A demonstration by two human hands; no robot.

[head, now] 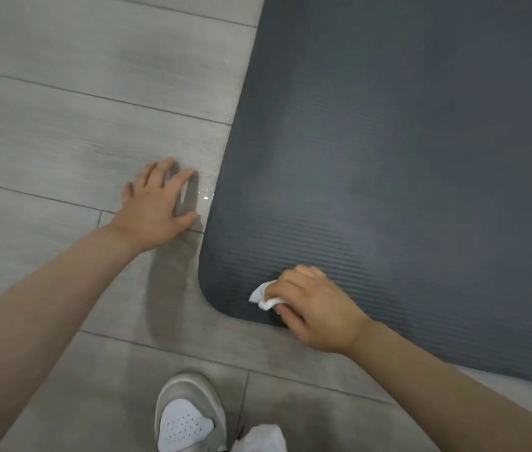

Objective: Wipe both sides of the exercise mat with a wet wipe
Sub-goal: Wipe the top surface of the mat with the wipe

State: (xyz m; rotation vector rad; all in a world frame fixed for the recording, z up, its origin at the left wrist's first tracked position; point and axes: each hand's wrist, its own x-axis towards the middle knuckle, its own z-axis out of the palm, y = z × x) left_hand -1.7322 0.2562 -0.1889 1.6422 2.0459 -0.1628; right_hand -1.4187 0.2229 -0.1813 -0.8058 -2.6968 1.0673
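Observation:
A dark grey ribbed exercise mat (388, 151) lies flat on the floor and fills the right and upper part of the view. Its rounded near-left corner is close to me. My right hand (313, 308) grips a crumpled white wet wipe (264, 296) and holds it down on the mat just inside that corner. My left hand (157, 207) rests on the floor with fingers spread, a little left of the mat's long edge and not touching the mat.
Grey wood-look floor planks (79, 125) extend to the left and below the mat. A few wet spots (206, 190) glisten on the floor beside the mat's edge. A grey and white shoe (189, 415) shows at the bottom centre.

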